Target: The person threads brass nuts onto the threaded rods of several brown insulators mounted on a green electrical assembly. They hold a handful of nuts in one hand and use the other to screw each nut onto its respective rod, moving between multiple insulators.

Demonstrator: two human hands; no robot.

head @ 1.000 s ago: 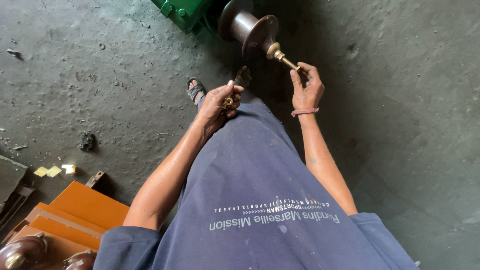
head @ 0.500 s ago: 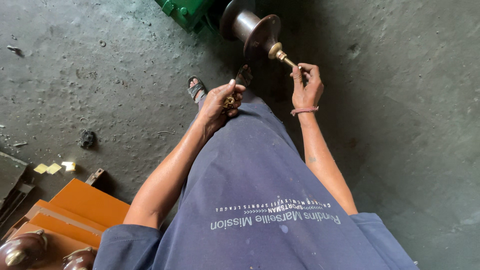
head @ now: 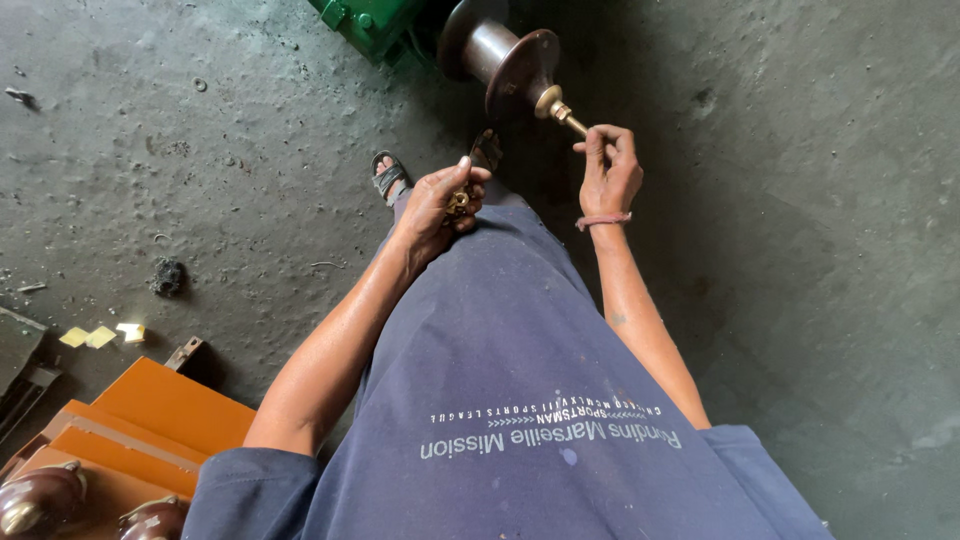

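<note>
Watching the feed: my right hand (head: 608,170) sits at one o'clock from the shirt front, fingers pinched narrow on the brass threaded stud (head: 562,112) poking out of the brown bushing (head: 505,62). Since a half second back it has crept a touch nearer the bushing's flange, grip unchanged. My left hand (head: 438,205), at twelve o'clock, stays curled tight around small brass fittings (head: 458,203), no shift there. The bushing lies tilted at the top, just beside the green machine (head: 365,20). At eight o'clock, the orange crate (head: 150,415) has not budged.
</note>
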